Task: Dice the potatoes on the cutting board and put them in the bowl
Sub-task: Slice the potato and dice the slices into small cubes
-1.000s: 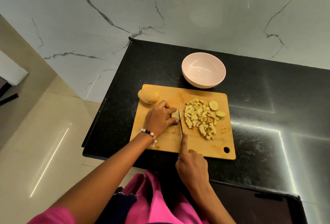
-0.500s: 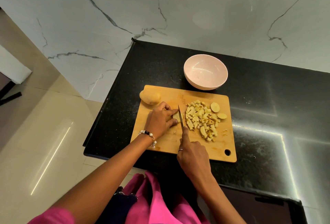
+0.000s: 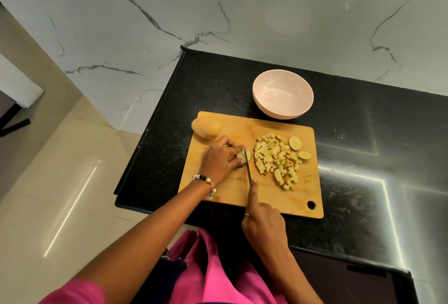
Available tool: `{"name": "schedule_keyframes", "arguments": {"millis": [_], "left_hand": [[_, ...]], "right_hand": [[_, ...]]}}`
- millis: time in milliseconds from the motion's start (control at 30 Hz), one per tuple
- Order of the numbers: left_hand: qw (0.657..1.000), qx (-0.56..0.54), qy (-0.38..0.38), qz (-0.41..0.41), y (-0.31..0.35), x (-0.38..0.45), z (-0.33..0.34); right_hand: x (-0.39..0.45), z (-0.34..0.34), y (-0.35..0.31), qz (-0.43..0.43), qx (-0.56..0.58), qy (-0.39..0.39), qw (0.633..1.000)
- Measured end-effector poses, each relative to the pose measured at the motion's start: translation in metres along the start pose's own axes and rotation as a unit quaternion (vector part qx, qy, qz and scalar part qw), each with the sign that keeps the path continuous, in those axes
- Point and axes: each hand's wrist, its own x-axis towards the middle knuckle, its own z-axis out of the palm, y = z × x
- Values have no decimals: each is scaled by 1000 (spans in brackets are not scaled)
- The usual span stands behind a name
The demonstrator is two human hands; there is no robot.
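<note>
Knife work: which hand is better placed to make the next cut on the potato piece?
Right. The right hand grips the knife, whose blade sits against the potato piece. The left hand pins that piece with curled fingers.

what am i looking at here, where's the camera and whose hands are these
There is no machine here: a person wears a wide-angle camera on the head, so you look down at their own two hands. A wooden cutting board lies on a black counter. The left hand holds a potato piece steady, and the right hand grips a knife with the forefinger laid along the blade. To the right of the blade is a pile of diced potato. A whole potato sits at the board's far left corner. The pink bowl behind the board is empty.
</note>
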Motion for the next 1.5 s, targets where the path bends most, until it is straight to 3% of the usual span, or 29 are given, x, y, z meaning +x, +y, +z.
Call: {"name": "schedule_keyframes", "arguments": {"millis": [700, 867, 1100, 1500], "left_hand": [[993, -72, 26, -89, 9, 2, 1], [994, -66, 36, -82, 11, -1, 1], [990, -109, 54, -67, 5, -8, -3], [990, -109, 69, -58, 7, -7, -3]], "right_hand": [[30, -14, -11, 23, -28, -19, 999], [-4, -9, -8, 12, -21, -30, 999], [14, -15, -9, 31, 10, -6, 999], [31, -20, -21, 36, -53, -17, 998]]}}
